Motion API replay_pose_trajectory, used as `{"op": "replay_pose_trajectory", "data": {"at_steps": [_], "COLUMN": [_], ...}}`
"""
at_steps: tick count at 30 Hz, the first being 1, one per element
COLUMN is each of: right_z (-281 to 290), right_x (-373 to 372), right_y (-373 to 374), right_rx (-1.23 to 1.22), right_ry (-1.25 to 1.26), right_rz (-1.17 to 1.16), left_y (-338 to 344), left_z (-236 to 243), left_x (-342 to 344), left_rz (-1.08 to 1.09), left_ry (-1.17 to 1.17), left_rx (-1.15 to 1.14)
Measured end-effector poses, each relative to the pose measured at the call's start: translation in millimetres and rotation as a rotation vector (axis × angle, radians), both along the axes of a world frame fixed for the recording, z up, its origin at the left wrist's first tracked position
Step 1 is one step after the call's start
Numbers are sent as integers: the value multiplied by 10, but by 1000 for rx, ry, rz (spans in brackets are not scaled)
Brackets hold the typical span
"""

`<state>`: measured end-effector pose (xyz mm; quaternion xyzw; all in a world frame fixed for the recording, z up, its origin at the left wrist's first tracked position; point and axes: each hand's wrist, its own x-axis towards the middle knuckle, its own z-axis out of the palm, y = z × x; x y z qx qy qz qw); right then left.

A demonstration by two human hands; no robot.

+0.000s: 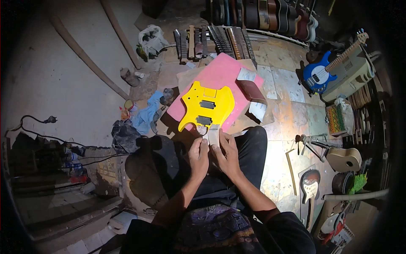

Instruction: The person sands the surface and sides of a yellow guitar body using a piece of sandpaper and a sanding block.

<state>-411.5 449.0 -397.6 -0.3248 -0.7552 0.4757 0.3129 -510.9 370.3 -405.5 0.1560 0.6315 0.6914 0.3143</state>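
Observation:
A bright yellow electric guitar body (220, 101) lies flat in front of me, with dark pickup recesses in its face. At its near edge, my right hand (227, 154) is closed on a pale grey strip (213, 136) that resembles sandpaper. The strip's far end reaches the yellow edge. Just left of it, my left hand (198, 155) has thumb and fingers pinched together close to the body's near edge. What sits between those fingertips is too small to make out. Under the guitar body is a pink foam sheet (220, 70).
A curled brown sandpaper sheet (252, 94) rests at the foam's right edge. Beyond are guitar necks (220, 40) and a row of guitar bodies (270, 17). A blue bass guitar (317, 75) leans at right. Blue cloth (148, 113) and a black plastic bag (124, 134) lie left.

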Motion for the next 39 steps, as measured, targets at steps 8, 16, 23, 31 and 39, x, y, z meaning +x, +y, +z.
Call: {"op": "replay_pose_trajectory", "data": {"at_steps": [8, 16, 23, 31, 39], "right_z": [-78, -267, -641, -1205, -1094], "right_x": [-66, -207, -385, -864, -1185], "right_y": [9, 105, 845, 1432, 1986], "right_rx": [-133, -410, 49, -230, 433], "right_ry": [58, 229, -185, -384, -270], "right_rz": [101, 191, 136, 249, 165], "left_y": [-38, 77, 511, 1531, 1679], "left_z": [-33, -97, -607, -1392, -1399], "left_x": [-197, -577, -1223, -1986, -1958], "left_rz": [-70, -200, -343, -128, -250], "left_ry": [33, -169, -175, 1175, 1163], "left_rx": [-4, 159, -125, -696, -897]}}
